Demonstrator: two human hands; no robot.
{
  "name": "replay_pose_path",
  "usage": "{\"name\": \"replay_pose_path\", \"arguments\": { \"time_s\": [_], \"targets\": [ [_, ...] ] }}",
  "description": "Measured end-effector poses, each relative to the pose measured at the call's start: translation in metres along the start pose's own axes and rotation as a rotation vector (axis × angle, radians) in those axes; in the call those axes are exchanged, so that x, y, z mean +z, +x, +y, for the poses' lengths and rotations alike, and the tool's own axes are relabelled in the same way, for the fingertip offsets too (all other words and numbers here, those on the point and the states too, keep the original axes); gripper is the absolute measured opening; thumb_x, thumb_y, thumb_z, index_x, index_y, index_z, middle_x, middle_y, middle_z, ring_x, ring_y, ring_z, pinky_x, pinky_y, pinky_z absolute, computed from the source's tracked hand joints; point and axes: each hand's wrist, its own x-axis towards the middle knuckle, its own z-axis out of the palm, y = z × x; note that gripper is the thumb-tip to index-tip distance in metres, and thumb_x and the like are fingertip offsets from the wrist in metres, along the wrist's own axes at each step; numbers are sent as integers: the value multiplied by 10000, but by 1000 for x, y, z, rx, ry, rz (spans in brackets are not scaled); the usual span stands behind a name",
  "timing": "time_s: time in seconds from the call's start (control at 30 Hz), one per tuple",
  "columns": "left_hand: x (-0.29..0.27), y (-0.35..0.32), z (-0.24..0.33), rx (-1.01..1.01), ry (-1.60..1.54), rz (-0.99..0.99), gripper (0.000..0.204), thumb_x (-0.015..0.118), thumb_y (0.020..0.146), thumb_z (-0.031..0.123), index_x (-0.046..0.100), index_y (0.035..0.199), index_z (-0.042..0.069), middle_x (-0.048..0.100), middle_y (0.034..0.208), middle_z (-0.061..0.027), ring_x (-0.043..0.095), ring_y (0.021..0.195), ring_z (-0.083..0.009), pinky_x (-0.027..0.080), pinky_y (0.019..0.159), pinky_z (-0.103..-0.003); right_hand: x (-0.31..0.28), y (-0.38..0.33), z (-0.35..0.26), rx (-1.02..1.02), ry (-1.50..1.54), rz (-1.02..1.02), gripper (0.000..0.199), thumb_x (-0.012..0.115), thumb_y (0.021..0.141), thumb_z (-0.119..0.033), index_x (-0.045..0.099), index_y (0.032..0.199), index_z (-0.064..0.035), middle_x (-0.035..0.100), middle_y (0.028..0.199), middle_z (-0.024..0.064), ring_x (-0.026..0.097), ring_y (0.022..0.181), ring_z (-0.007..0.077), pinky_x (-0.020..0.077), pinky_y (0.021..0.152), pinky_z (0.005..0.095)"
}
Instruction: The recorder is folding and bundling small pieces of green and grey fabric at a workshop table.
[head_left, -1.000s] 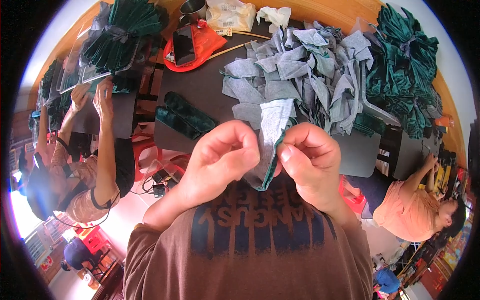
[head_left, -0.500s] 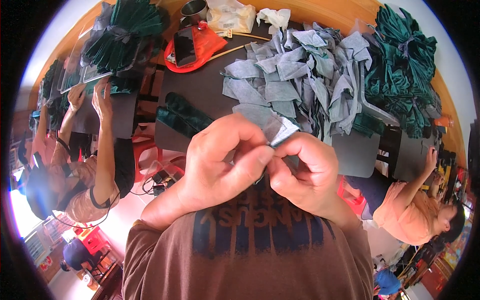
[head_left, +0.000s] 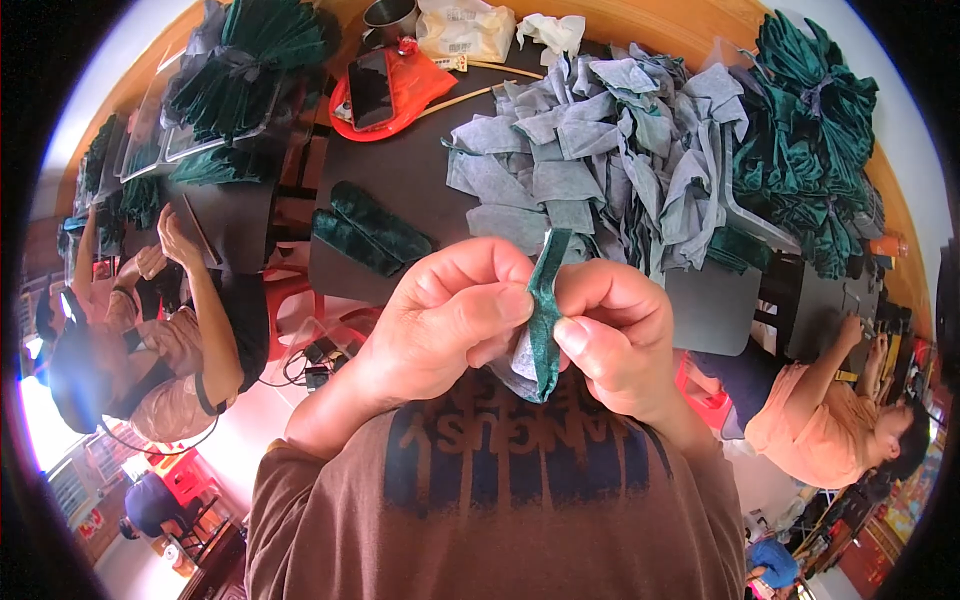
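A narrow green velvet fabric piece (head_left: 545,345) with a grey underside hangs between my two hands, close to my chest. My left hand (head_left: 455,310) pinches its left edge between thumb and forefinger. From the other side, my right hand (head_left: 620,335) pinches it a little lower down. The upper end of the strip sticks up above my fingertips. Beyond my hands lies a heap of grey-backed fabric pieces (head_left: 570,180), some showing green. Two green velvet pieces (head_left: 370,230) rest side by side on the dark table (head_left: 390,170) to the left.
At the back, a red plate (head_left: 365,130) bears a phone (head_left: 371,90) beside a metal cup (head_left: 390,20) and a tissue pack (head_left: 465,30). Bundled green fabric (head_left: 815,110) is piled at the right, another bundle (head_left: 245,70) at the left. People work on both sides.
The piece in my hands has turned, so its green velvet face now shows lengthwise between them. My fingertips have moved apart slightly. The person on the left has drawn both hands nearer.
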Motion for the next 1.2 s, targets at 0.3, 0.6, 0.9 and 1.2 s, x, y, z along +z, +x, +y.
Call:
{"name": "replay_pose_path", "arguments": {
  "time_s": [0.3,0.6,0.9,1.2],
  "targets": [
    [4,-4,-3,266,303,105,78,562,880,117,538,865,44,522,774,27,464,667,-57,377,584,-202,6,5,-5,-87,-2,235,66,558,876,-52,541,921,-7,575,750,8,542,648,56,433,588,183],
    [-2,2,5,644,994,-10,151,695,743,64,569,820,28,534,703,-41,496,556,-133,382,498,-247,8,13,-12,-268,-97,271,71,570,877,-56,536,918,-9,590,771,23,551,671,58,428,601,174],
    [0,-2,1,509,922,93,91,632,766,26,553,812,33,510,677,8,474,574,-78,374,505,-223,7,15,-9,-261,-80,237,67,552,880,-41,523,916,7,595,787,47,566,686,81,458,627,201],
    [2,-8,1,145,252,61,43,557,854,54,520,875,55,479,752,72,389,652,8,318,576,-153,6,11,-12,16,-15,240,75,582,871,-80,531,883,-27,584,767,20,557,667,71,458,608,191]
  ]
}}
